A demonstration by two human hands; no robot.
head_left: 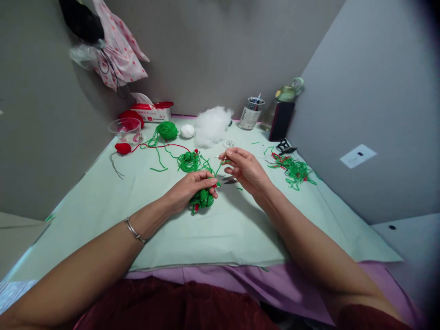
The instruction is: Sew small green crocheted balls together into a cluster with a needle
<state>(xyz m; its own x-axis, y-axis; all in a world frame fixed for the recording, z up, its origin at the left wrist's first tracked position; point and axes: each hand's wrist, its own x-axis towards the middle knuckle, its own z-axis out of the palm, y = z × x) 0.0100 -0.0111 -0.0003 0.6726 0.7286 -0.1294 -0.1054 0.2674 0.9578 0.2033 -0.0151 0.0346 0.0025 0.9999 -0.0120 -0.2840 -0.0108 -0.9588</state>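
Note:
My left hand [191, 187] is closed around a small green crocheted piece [202, 199] with a bit of red on it, just above the pale green cloth [113, 201]. My right hand [244, 167] is pinched on a thin needle [224, 159] with green yarn running down to the piece. A pile of green crocheted bits [189, 161] lies just beyond my hands. Small scissors [229, 180] rest on the cloth under my right hand.
A green yarn ball [167, 130], white ball [187, 131] and white stuffing [212, 125] sit at the back. Red yarn [123, 148], a clear bowl [125, 128] and a tissue box [153, 111] are back left. Green yarn scraps [294, 170], a pen jar [251, 112], a dark phone [281, 121] and a bottle [288, 93] are right.

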